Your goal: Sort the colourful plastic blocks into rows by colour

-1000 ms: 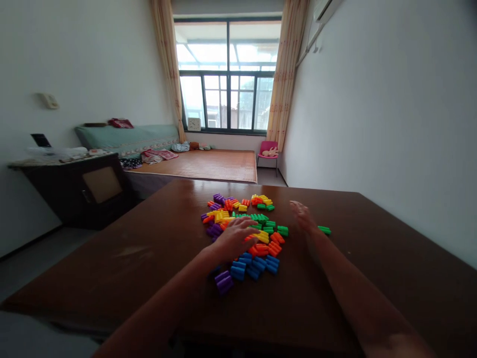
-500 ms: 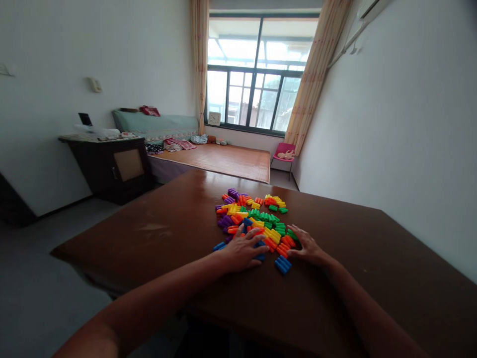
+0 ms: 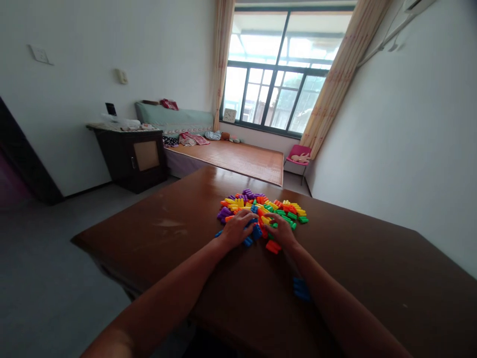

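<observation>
A heap of plastic toy building blocks [image 3: 238, 203] in purple, yellow, orange, green and blue lies on the brown table [image 3: 156, 214]. My left hand [image 3: 238, 229] rests over the heap's near left side, fingers apart and bent, touching blue blocks [image 3: 257, 231]. On the near right side, my right hand [image 3: 280, 230] has its fingers spread over yellow and orange blocks, with green blocks [image 3: 288, 219] just beyond. An orange block [image 3: 273, 246] sits below the right hand. Beside my right forearm lies a separate blue block [image 3: 301, 288]. My fingers partly hide the blocks beneath them.
Beyond the table stands a low bed [image 3: 246, 158] with clothes on it. A dark cabinet [image 3: 130, 159] is at the left, and a pink chair [image 3: 299, 154] stands by the right wall. The table's left corner [image 3: 74, 239] juts toward the floor.
My hands have come closer together, and the right one has moved in over the heap. The blue block now lies farther from the heap, by my forearm. The view has swung left.
</observation>
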### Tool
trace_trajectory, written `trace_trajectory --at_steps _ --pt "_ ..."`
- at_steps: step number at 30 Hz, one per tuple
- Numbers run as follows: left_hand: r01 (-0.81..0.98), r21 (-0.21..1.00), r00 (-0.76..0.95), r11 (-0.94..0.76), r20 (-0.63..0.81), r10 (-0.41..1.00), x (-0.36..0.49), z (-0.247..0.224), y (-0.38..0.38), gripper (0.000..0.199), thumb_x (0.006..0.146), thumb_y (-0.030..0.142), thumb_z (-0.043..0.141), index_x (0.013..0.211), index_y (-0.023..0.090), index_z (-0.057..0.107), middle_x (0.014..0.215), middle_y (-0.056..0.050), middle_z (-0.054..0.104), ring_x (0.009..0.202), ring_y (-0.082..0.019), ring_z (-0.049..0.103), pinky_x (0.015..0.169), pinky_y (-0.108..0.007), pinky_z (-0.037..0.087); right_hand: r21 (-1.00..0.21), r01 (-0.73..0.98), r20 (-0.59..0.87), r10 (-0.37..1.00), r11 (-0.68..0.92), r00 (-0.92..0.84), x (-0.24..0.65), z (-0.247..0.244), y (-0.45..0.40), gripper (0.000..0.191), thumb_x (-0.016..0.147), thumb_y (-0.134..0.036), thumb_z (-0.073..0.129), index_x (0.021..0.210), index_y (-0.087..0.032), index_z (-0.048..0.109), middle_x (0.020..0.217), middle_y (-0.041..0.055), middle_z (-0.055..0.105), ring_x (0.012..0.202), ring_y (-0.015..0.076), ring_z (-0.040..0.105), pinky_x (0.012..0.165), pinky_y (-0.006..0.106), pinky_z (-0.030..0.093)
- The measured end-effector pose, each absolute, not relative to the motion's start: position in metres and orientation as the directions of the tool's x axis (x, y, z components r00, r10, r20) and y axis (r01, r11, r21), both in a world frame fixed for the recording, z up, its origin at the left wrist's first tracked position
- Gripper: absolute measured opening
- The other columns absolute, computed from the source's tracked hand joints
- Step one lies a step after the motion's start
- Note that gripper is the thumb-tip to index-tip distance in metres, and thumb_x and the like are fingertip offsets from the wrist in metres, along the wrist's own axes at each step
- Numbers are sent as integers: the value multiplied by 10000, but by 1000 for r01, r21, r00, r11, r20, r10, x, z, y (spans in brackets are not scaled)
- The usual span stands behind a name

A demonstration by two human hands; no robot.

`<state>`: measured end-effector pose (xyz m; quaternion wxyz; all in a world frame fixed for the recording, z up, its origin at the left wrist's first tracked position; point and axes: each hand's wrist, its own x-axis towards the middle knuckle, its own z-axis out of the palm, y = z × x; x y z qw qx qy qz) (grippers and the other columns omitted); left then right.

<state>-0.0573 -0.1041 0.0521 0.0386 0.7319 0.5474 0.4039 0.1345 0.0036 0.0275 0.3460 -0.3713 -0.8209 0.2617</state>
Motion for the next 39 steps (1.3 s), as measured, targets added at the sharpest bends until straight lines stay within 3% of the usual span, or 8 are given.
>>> trace_trajectory --at_steps 9,13,17,22,27,30,34,39 --pt "818 551 -287 -166 640 713 -121 47 -81 336 870 190 473 1158 222 643 1190 -67 625 1188 -226 511 1095 -393 371 -832 104 374 690 545 -619 55 65 28 483 876 -545 453 1204 -225 604 1191 56 652 1104 217 591 946 374 472" --pt "809 587 -480 31 629 611 -147 36 -75 330 874 258 496 1171 233 637 1298 -81 556 1277 -266 430 1129 -449 310 -703 397 441 800 590 -408 122 75 90 534 914 -552 332 1183 -198 628 1223 97 639 1171 248 556 1037 398 387" --pt "687 672 -697 277 503 511 -172 26 -70 325 848 309 549 1132 191 654 1332 -147 513 1286 -329 412 1097 -509 327 -575 787 229 967 225 -109 202 56 150 575 928 -503 270 1270 -158 579 1335 160 561 1241 295 507 1055 441 352" --pt "728 628 -668 276 559 491 -187 39 -81 285 854 210 505 1087 187 668 1258 -116 585 1241 -257 474 1089 -420 360 -444 884 131 987 145 -96 212 20 159 630 877 -628 338 1335 -244 536 1376 119 534 1260 339 479 1015 535 363" --pt "506 707 -862 493 401 310 -198 48 -98 315 833 257 549 1125 227 662 1406 -111 478 1333 -332 367 1031 -540 370 -440 856 172 961 270 -214 170 8 139 565 801 -629 501 1251 -303 605 1222 71 647 1146 321 564 938 478 445" --pt "429 736 -892 523 253 375 -201 38 -93 302 839 269 550 1109 215 673 1323 -102 568 1248 -304 479 1020 -463 407 -535 749 230 921 390 -315 145 9 125 461 786 -557 569 1150 -289 656 1131 47 688 1023 263 637 894 383 485" --pt "603 703 -723 376 283 631 -192 21 -76 316 907 304 464 1133 200 660 1246 -68 636 1180 -223 552 1026 -341 412 -607 599 295 848 522 -441 99 20 100 371 807 -480 586 1073 -240 684 1088 56 701 993 238 650 897 350 487" --pt "751 610 -526 253 321 788 -178 11 -67 369 935 410 429 1155 220 656 1298 -60 605 1243 -220 507 1071 -344 372 -700 432 270 771 568 -576 36 41 65 375 867 -490 535 1114 -241 668 1022 45 708 968 226 638 891 376 493"
